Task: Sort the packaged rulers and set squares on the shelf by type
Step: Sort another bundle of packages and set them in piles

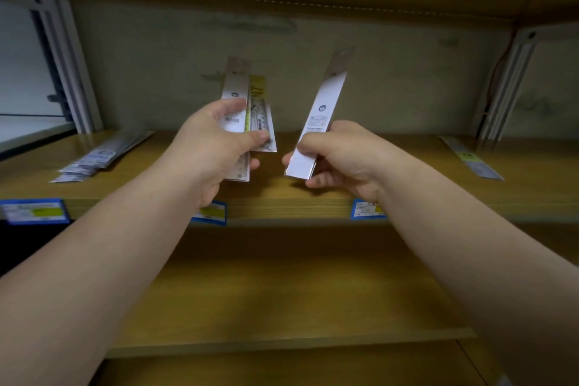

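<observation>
My left hand (213,147) grips a small bundle of packaged rulers (235,84) upright above the middle of the wooden shelf (282,194); a white-backed pack is in front and a yellow-labelled pack (260,110) sits behind it. My right hand (338,153) holds a single white-backed packaged ruler (326,103) by its lower end, tilted up and to the right. A pile of packaged rulers (100,157) lies flat at the shelf's left. One yellow-labelled packaged ruler (470,157) lies flat at the right.
Blue price tags (34,211) hang on the shelf's front edge, with others (365,208) partly hidden by my arms. White metal brackets (72,72) stand at both ends. Another wooden shelf (282,307) lies below, and a shelf board runs overhead.
</observation>
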`<act>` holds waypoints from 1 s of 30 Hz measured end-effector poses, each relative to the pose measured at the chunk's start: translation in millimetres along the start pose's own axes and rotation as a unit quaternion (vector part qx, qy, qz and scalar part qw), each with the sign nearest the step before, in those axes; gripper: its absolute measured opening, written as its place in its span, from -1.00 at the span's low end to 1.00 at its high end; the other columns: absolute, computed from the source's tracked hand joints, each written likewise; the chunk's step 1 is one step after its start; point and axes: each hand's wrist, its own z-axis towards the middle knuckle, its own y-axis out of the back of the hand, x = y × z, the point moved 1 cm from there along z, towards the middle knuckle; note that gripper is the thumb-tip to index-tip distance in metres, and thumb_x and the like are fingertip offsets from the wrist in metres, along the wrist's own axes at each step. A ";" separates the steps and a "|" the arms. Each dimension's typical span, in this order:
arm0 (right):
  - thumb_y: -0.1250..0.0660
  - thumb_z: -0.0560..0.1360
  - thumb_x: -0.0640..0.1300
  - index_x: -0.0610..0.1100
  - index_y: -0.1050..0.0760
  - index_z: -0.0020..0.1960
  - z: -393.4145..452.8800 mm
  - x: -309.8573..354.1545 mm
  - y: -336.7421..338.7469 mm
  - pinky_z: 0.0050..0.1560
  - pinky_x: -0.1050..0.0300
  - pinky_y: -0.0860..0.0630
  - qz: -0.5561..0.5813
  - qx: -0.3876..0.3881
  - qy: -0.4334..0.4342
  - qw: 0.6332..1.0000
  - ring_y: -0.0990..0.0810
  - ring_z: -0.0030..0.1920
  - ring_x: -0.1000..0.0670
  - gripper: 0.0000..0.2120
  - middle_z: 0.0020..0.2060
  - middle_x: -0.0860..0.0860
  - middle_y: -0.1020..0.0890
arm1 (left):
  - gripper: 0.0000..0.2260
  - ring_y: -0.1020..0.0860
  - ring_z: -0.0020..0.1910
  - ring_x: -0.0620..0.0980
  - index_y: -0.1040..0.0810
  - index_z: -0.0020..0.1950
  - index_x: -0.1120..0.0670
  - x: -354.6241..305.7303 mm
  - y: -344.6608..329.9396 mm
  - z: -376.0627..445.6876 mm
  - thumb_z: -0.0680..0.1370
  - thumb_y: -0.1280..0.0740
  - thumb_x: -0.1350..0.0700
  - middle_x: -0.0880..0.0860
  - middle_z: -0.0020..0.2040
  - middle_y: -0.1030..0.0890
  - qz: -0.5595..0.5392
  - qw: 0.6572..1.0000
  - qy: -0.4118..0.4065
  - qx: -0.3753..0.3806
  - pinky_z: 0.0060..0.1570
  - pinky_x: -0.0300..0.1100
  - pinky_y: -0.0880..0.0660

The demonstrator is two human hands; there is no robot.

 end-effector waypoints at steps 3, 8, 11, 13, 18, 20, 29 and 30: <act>-0.21 0.57 -0.26 -0.23 -0.40 0.18 -1.6 2.8 -7.7 -0.43 0.17 -0.57 0.005 -0.007 -0.008 1.000 -0.76 -0.14 -0.11 -0.81 -0.15 -0.12 -0.68 | -0.38 -0.73 -0.19 -0.01 -0.44 0.49 -0.06 0.0 10.9 -0.5 0.49 -0.51 0.28 -0.04 0.18 -0.54 -0.006 1.000 -0.007 -0.007 -0.33 -0.22 -0.59; -0.23 0.52 -0.15 -0.10 -0.38 -0.15 5.6 2.6 -21.8 -0.45 0.19 -0.38 -0.058 -0.056 0.002 0.997 -0.49 -0.42 0.00 -0.92 -0.35 -0.04 -0.42 | -0.39 -0.74 -0.08 -0.04 -0.42 0.51 -0.03 -3.6 32.6 -2.1 0.51 -0.48 0.29 -0.13 0.19 -0.42 -0.021 1.000 -0.013 -0.009 -0.33 -0.27 -0.61; -0.38 0.51 0.02 -0.07 -0.34 -0.16 11.5 0.3 -33.6 -0.45 0.16 -0.28 -0.072 -0.081 0.030 0.994 -0.32 -0.49 0.05 -0.75 -0.48 0.04 -0.35 | -0.40 -0.72 -0.06 -0.01 -0.43 0.50 -0.02 -4.3 44.9 -1.1 0.51 -0.49 0.30 -0.14 0.17 -0.44 -0.025 0.999 -0.015 -0.018 -0.36 -0.27 -0.60; -0.41 0.53 0.05 -0.06 -0.35 -0.17 13.9 0.1 -42.8 -0.46 0.17 -0.31 -0.066 -0.085 0.061 0.992 -0.32 -0.50 0.07 -0.71 -0.50 0.06 -0.36 | -0.41 -0.72 -0.06 -0.01 -0.45 0.49 -0.03 -5.5 54.1 -1.0 0.51 -0.50 0.29 -0.16 0.12 -0.47 -0.021 0.999 -0.016 -0.027 -0.35 -0.27 -0.61; -0.33 0.60 -0.09 -0.13 -0.52 -0.19 24.3 3.7 -69.6 -0.04 -0.01 -0.60 -0.015 -0.086 0.097 0.991 -0.51 -0.41 0.07 -0.79 -0.34 -0.01 -0.52 | -0.42 -0.71 -0.18 -0.08 -0.47 0.47 -0.06 -10.4 85.5 0.4 0.50 -0.51 0.27 -0.12 0.24 -0.42 0.004 0.997 -0.033 -0.065 -0.35 -0.28 -0.64; -0.32 0.60 -0.17 -0.15 -0.60 -0.08 29.0 5.7 -82.5 0.00 -0.01 -0.64 -0.013 -0.087 0.090 0.992 -0.57 -0.35 0.05 -0.88 -0.24 -0.05 -0.60 | -0.41 -0.72 -0.23 -0.11 -0.47 0.48 -0.08 -12.6 103.1 0.9 0.51 -0.51 0.26 -0.14 0.22 -0.42 0.012 0.996 -0.039 -0.079 -0.35 -0.29 -0.63; -0.54 0.40 -0.11 -0.11 -0.67 0.03 63.2 19.5 -186.5 -0.03 0.08 -0.57 -0.124 -0.028 0.095 0.987 -0.59 -0.20 0.02 -0.78 -0.16 -0.03 -0.69 | -0.43 -0.72 -0.08 0.03 -0.50 0.44 -0.12 -18.5 199.7 -1.8 0.50 -0.52 0.23 -0.07 0.35 -0.44 0.042 0.988 -0.049 -0.142 -0.35 -0.25 -0.63; -0.55 0.39 -0.11 -0.12 -0.66 0.05 68.5 21.2 -200.5 0.02 0.05 -0.60 -0.127 -0.023 0.092 0.987 -0.61 -0.19 0.00 -0.75 -0.13 -0.06 -0.70 | -0.44 -0.71 -0.08 0.03 -0.50 0.44 -0.11 -19.1 209.4 -2.1 0.50 -0.52 0.24 -0.07 0.35 -0.43 0.042 0.987 -0.050 -0.146 -0.38 -0.28 -0.61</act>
